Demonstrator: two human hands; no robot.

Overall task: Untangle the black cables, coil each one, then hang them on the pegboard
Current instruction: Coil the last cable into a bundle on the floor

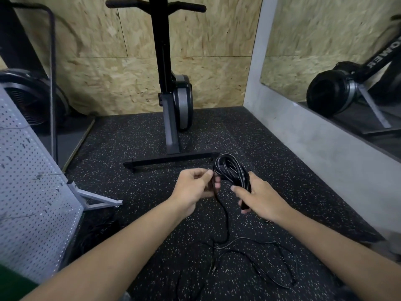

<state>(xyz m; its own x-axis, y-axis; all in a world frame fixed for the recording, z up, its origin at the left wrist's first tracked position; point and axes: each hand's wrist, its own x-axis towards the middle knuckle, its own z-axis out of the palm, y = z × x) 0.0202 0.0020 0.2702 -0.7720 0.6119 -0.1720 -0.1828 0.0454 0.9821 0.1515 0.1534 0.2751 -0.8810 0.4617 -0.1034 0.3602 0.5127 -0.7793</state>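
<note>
A coil of black cable (230, 168) stands up between my two hands, above the speckled floor. My right hand (258, 196) grips the coil's lower right side. My left hand (195, 187) pinches a strand of cable at the coil's left edge. From there the cable's tail (225, 218) hangs down to the floor. More loose black cable (271, 263) lies in tangled loops on the floor below my arms. The grey pegboard (28, 192) leans on its stand at the left, with a few small hooks on it.
A black exercise machine (173, 105) with a wide foot bar stands just beyond my hands. A fan-wheel machine (28, 94) sits at the far left. A grey concrete ledge (314, 131) with a mirror above it runs along the right. The pegboard's grey foot (99, 200) juts onto the floor.
</note>
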